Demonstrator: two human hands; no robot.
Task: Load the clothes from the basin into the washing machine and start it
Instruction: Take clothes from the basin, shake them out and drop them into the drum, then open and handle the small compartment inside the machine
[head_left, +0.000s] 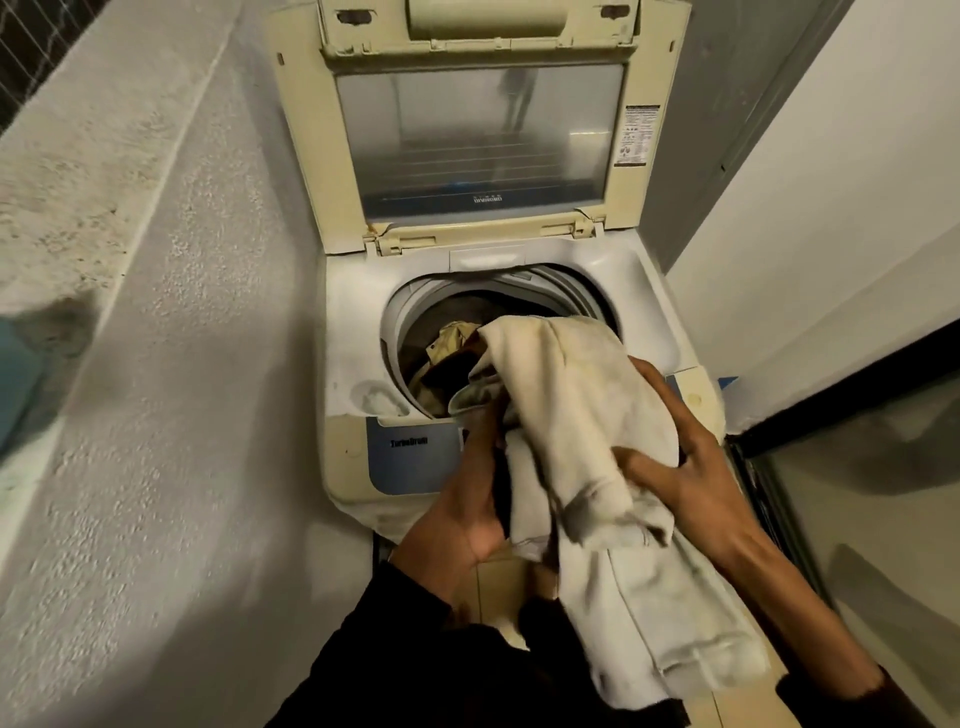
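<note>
Both hands (571, 483) gripped a pale garment (561, 415) at the washing machine (649, 291) drum mouth, next needing release inside.

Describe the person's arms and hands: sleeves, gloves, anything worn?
Both hands are bare, with no gloves, rings or watch visible. The left hand emerges from a black long sleeve reaching the wrist. On the right hand side, the forearm is bare; a dark sleeve sits pushed up near the elbow.

rough grey wall (156, 364), white wall (831, 234), tiled floor (498, 587), glass door (872, 483)
</note>
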